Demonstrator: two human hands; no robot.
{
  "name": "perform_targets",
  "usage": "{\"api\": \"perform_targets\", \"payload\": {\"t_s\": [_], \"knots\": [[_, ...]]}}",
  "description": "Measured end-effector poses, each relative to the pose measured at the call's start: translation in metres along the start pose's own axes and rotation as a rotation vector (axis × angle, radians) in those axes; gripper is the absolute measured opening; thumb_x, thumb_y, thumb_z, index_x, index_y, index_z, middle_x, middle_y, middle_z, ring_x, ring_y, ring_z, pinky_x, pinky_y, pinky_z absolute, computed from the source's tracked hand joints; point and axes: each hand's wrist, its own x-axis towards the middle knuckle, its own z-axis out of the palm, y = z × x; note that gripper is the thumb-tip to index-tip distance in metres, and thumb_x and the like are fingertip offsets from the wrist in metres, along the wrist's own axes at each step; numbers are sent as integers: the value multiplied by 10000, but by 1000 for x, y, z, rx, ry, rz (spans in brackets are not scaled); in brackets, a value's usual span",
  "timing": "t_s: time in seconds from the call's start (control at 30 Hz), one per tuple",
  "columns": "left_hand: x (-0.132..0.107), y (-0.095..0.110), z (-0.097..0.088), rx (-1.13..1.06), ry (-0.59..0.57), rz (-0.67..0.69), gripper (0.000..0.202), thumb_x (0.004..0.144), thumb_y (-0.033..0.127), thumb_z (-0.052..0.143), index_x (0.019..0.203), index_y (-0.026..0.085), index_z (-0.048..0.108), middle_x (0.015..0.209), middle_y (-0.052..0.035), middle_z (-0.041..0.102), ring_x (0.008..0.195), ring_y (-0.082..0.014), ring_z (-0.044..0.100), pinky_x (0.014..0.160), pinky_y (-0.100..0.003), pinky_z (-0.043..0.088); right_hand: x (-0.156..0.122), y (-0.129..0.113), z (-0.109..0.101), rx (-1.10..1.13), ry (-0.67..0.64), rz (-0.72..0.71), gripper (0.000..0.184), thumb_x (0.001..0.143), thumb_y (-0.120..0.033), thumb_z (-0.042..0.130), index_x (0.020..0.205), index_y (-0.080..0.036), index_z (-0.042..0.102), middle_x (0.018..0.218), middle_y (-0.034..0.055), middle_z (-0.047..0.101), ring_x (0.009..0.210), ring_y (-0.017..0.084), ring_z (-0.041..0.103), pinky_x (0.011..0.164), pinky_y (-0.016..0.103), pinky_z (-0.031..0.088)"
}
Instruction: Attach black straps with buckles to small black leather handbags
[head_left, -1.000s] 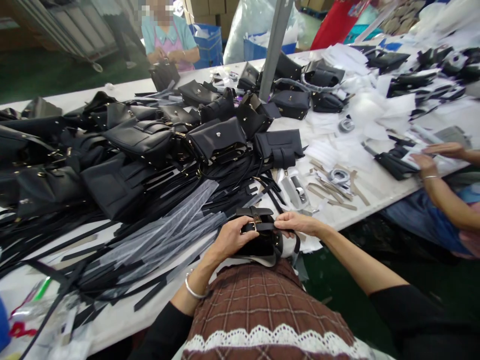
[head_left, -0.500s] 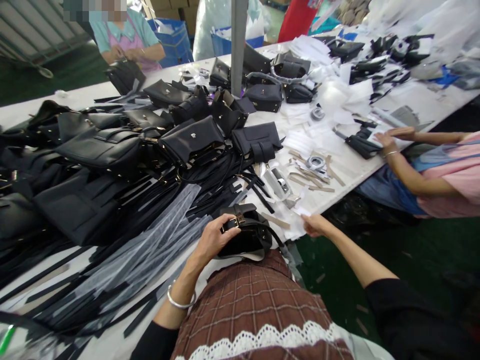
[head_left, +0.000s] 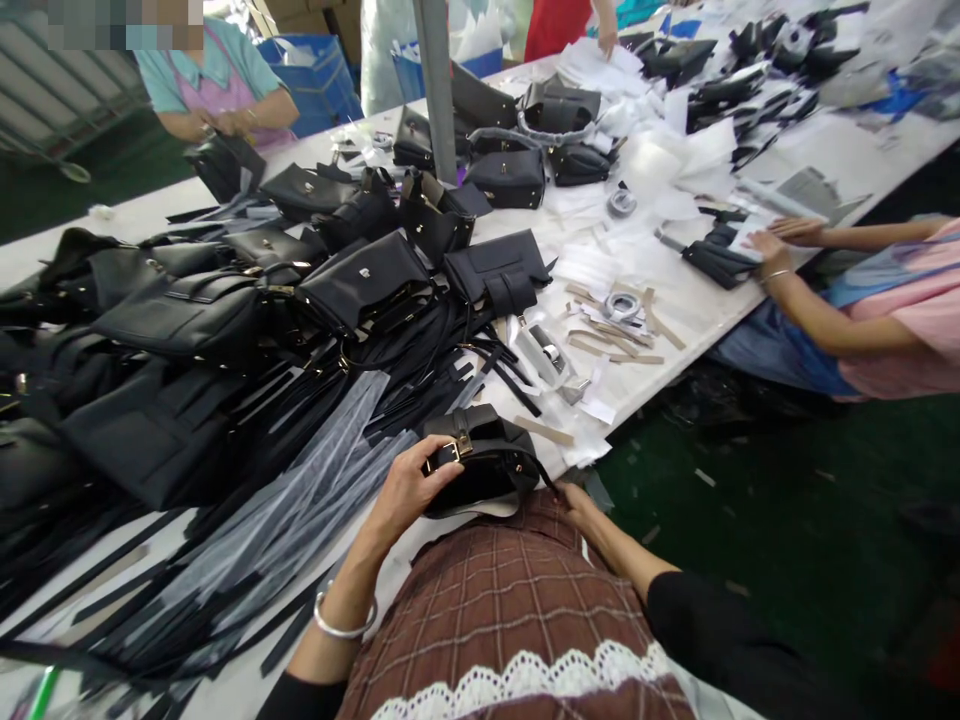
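The left hand (head_left: 405,490) grips the small black bag (head_left: 484,465) at the bench (head_left: 705,310) edge. The right hand (head_left: 579,497) touches its right end; its grip cannot be told.

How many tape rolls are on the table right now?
2. One tape roll lies among the brown strips right of the bag pile; another tape roll sits farther back on the white paper. More may be hidden under the clutter.

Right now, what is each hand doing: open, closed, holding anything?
Left hand: closed on the small black leather bag with a gold buckle.
Right hand: at the bag's right edge; grip cannot be told.
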Motion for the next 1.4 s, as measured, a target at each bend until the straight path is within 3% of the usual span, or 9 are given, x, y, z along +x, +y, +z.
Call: {"api": "perform_targets", "payload": {"t_s": [0.17, 0.33, 0.43, 0.57, 0.83, 0.93, 1.03, 1.17, 1.4], "knots": [[-4, 2, -1, -4, -62, -14, 262, 835, 392, 595, 1033, 231, 651, 972, -10, 711, 878, -188, 647, 832, -301, 501, -37, -15, -51, 184, 543, -124, 457, 942, -590, 339, 954, -179, 540, 730, 44, 609, 603, 167, 582, 522, 301, 479], [-4, 3, -3, -18, -86, 7, 255, 854, 395, 548, 1020, 228, 644, 940, -13, 699, 870, -197, 652, 815, -313, 516, -72, -120, -93, 295, 799, -542, 551, 846, -706, 375, 1029, -206, 513, 883, 70, 672, 783, 198, 648, 667, 307, 520], [0, 2, -7, -7, 148, 78, 291, 863, 416, 526, 1061, 231, 632, 1017, -41, 673, 930, -214, 646, 854, -348, 524, -93, -197, -69, 310, 647, -919, 490, 868, -653, 442, 999, -191, 542, 758, 36, 648, 707, 179, 644, 702, 316, 517], [1, 12, -19, -35, 412, 135, 343, 877, 449, 520, 1128, 236, 614, 1100, -71, 644, 984, -234, 629, 909, -403, 517, -119, -267, 0, 187, 330, -1143, 398, 929, -566, 430, 966, -191, 560, 649, -24, 553, 510, 105, 525, 522, 243, 447], [15, 69, -62, -607, 474, 241, 515, 912, 494, 499, 1342, 210, 494, 1351, -126, 564, 1241, -286, 522, 1052, -454, 415, -145, -326, 120, -551, -328, -1130, 389, 956, -517, 420, 907, -171, 592, 600, -37, 529, 444, 58, 420, 418, 186, 329], [27, 90, -91, -994, 432, 309, 459, 937, 515, 442, 1194, 169, 599, 1249, -137, 637, 1099, -266, 620, 978, -420, 472, -149, -336, 152, -715, -532, -1049, 402, 948, -520, 427, 794, -171, 553, 588, -40, 527, 425, 54, 434, 402, 180, 339], [36, 100, -127, -1254, 514, 393, 367, 929, 474, 495, 880, 140, 637, 922, -103, 723, 933, -235, 682, 930, -390, 498, -148, -336, 162, -740, -619, -968, 369, 916, -521, 491, 814, -170, 549, 652, -23, 584, 472, 78, 524, 439, 193, 410], [39, 103, -167, -1415, 683, 556, 293, 926, 427, 531, 856, 150, 597, 620, 12, 600, 702, -163, 674, 805, -317, 533, -140, -323, 158, -703, -564, -933, 432, 922, -560, 445, 902, -157, 596, 634, -20, 580, 445, 69, 477, 417, 192, 369], [43, 109, -145, -1303, 512, 503, 361, 943, 468, 468, 979, 136, 606, 687, -6, 615, 447, -103, 561, 451, -220, 449, -146, -329, 191, -442, -475, -990, 505, 876, -640, 468, 728, -162, 544, 484, -39, 480, 378, 59, 362, 372, 203, 269]]}}
